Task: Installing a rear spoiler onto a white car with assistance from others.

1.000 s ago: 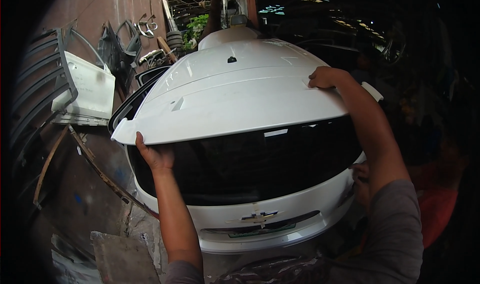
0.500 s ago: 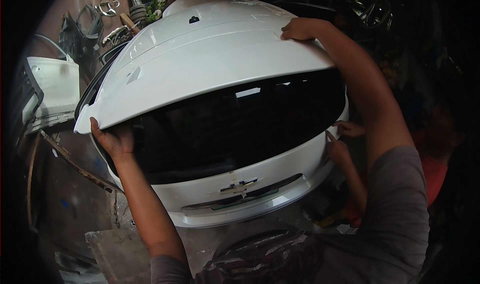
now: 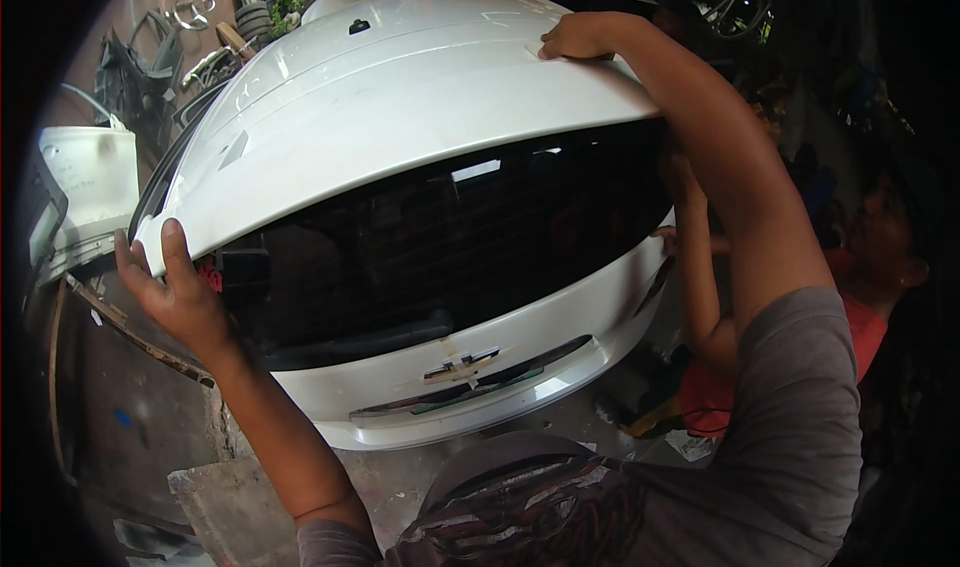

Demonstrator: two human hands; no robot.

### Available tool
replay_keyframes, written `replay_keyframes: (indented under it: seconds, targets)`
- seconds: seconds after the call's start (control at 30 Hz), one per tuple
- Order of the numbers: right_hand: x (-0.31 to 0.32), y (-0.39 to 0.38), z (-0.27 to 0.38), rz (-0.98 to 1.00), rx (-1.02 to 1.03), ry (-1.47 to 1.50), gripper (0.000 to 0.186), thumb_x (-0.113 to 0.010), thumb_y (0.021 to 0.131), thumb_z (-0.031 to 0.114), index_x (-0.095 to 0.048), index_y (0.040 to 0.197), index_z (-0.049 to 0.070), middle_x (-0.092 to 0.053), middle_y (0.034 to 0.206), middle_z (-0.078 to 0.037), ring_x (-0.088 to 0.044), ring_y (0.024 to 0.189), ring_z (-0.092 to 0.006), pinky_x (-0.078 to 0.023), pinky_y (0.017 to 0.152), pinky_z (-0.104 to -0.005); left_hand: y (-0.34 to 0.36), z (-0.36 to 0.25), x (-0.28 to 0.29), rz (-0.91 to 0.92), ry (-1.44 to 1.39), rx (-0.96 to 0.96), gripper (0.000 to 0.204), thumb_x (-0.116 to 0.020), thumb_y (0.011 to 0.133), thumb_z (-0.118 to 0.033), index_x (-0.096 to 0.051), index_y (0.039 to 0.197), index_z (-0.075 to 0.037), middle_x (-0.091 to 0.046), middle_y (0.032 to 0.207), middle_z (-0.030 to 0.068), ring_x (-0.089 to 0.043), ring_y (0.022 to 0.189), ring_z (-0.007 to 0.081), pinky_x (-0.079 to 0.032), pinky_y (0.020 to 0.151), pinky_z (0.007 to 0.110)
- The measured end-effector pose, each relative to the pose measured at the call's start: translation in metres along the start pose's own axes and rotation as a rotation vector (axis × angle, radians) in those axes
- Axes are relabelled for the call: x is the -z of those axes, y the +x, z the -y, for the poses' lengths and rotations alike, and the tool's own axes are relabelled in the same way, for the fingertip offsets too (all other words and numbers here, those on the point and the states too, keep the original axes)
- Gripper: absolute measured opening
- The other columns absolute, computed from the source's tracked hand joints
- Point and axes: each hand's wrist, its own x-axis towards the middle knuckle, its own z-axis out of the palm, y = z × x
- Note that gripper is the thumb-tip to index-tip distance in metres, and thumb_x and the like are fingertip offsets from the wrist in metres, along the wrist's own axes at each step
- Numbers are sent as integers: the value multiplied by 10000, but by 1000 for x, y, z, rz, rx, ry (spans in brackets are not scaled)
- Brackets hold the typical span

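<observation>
A white rear spoiler [image 3: 400,137] spans the back of a white car, above its dark rear window [image 3: 470,257]. My left hand [image 3: 185,297] is at the spoiler's left corner, open, thumb and fingers spread on either side of the corner. Across the top of its right end lies my right hand [image 3: 580,37], fingers bent and closed against the white surface; the underside of that grip is hidden. Below the window is the white tailgate [image 3: 390,392] with a cross-shaped emblem [image 3: 462,367].
On the right, a co-worker in a red top [image 3: 865,337] stands close, one arm [image 3: 705,277] raised at the car's right rear. A white door panel [image 3: 90,177] and a long curved strip [image 3: 140,329] are at the left. A flat grey board [image 3: 235,507] lies low on the left.
My left hand has turned and shifted left, its fingers coming out from under the spoiler and spreading. My right hand stays on top. The co-worker's arm has risen along the window's right side.
</observation>
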Motion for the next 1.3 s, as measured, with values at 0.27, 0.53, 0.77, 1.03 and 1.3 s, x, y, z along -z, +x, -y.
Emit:
replay_keyframes:
  seconds: [0.27,0.53,0.77,1.03,1.3]
  targets:
    - [-1,4,-8,17,54,-31,664,-529,1006,587,-515,1530,180,-574,1476,-133,-614,1255,-363,-522,1012,-492,4,-118,-100,1314,364,-430,1021,-848,755,-528,-432,1535,-18,-487,1523,278,-449,1439,417,-345,1195,474]
    - [-5,4,-15,-11,64,60,744,-530,958,672,-678,1343,52,-617,1409,-209,-603,1282,-364,-459,1068,-463,-82,-160,-218,1666,770,-670,889,-785,773,-256,-412,1527,31,-582,1390,295,-572,1299,399,-469,1105,432]
    - [-4,5,-19,-1,129,-47,672,-404,1016,663,-543,1509,229,-528,1536,-133,-520,1383,-351,-399,1139,-490,-72,-159,-222,1680,754,-704,784,-714,718,-122,-508,1456,46,-703,1093,284,-674,1069,431,-528,986,450]
    - [-5,-19,-28,-77,126,100,885,-422,960,755,-386,1600,145,-325,1663,-164,-296,1539,-364,-255,1240,-489,-71,-164,-219,1676,768,-724,822,-763,670,-152,-538,1439,33,-703,1091,295,-682,1059,425,-530,985,437]
    - [-36,-112,-78,-778,238,520,772,-699,916,574,-551,1474,61,-634,1337,-228,-627,1230,-364,-504,1034,-432,-66,-174,-225,1712,750,-752,848,-777,664,-175,-530,1449,28,-704,1079,298,-681,1054,430,-528,985,444]
